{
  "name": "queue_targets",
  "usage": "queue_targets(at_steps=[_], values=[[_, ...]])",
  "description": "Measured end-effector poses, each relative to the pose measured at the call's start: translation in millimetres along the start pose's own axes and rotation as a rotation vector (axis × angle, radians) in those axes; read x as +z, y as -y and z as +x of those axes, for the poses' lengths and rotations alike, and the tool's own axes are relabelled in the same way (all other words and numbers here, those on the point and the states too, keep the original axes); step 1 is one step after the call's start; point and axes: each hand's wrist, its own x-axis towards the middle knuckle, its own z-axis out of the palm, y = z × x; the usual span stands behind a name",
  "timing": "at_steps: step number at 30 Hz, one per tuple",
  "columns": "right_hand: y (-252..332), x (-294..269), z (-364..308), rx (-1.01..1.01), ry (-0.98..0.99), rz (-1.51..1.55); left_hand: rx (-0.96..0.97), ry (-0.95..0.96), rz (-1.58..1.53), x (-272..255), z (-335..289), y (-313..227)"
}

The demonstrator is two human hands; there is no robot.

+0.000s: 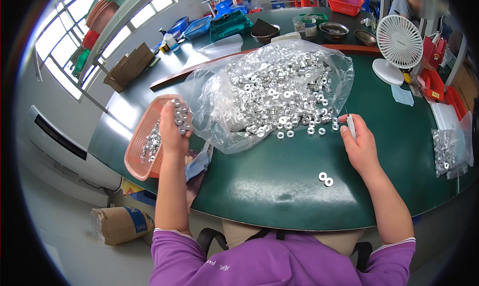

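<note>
My left hand (173, 131) is raised over a pink plastic basket (141, 158) at the table's left edge, cupping a handful of small silver metal rings (180, 117). More rings lie in the basket. A big clear plastic bag (272, 89) spills a heap of the same rings onto the green table (279, 186). My right hand (360, 143) rests on the table at the heap's right end, pinching a small white tool (352, 126). Two loose rings (325, 178) lie apart, nearer to me.
A white desk fan (396, 46) stands at the back right. A smaller bag of rings (446, 151) lies at the right edge. Metal bowls (333, 30), a green case (229, 25), a red crate (345, 4) and a cardboard box (128, 66) crowd the far side. A person sits beyond.
</note>
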Motion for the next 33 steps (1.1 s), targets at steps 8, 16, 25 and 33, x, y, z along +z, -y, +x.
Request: queue_targets(at_steps=[8, 16, 25, 33], values=[[3.2, 7.5, 3.3, -0.118, -0.016, -0.011, -0.016, -0.559, 1.672, -170.1, 56.3, -20.5], [-0.3, 4.0, 1.7, -0.129, -0.016, -0.009, 0.609, 0.374, 1.216, 26.1, -42.7, -4.4], [-5.4, -1.5, 3.9, -0.081, -0.002, -0.011, 0.388, 0.341, 1.723, 21.7, -103.7, -2.9], [-4.2, 10.0, 3.6, -0.102, 0.063, -0.024, 0.264, 0.206, 1.380, -53.6, -109.0, 12.4]])
